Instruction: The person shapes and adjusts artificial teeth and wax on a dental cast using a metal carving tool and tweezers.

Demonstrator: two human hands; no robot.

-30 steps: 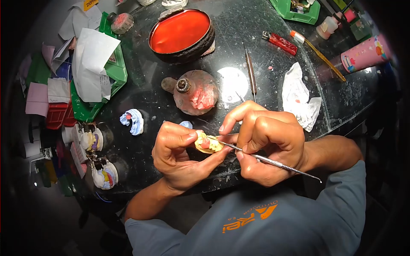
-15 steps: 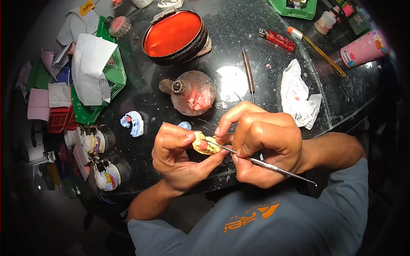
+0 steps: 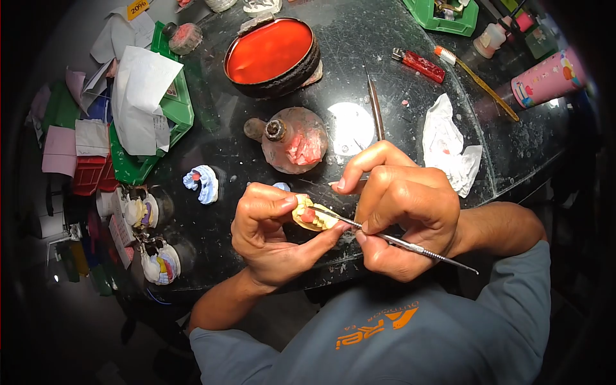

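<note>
Between the thumb and fingers of my left hand (image 3: 273, 234) is a yellow dental cast (image 3: 319, 218) of teeth, with a patch of pink wax (image 3: 308, 215) on it. My right hand (image 3: 407, 218) is closed in a pen grip around a thin metal wax carver (image 3: 417, 248). The carver's working tip lies over the cast, by the pink patch; its other hooked end points down to the right. Behind the left fingers a small blue piece (image 3: 282, 186) shows only in part.
Beyond my hands stand a glass spirit lamp (image 3: 295, 141) and a dark pan of red wax (image 3: 273, 51). A blue-and-white cast (image 3: 204, 185) lies left. A brown-handled tool (image 3: 375, 106), red lighter (image 3: 422, 66), brush (image 3: 478, 80), crumpled tissue (image 3: 446, 144) and pink cylinder (image 3: 548, 78) are around.
My right index finger has lifted away from the cast, and the right hand has shifted slightly right. The left hand keeps its hold on the cast. The camera view has shifted a little.
</note>
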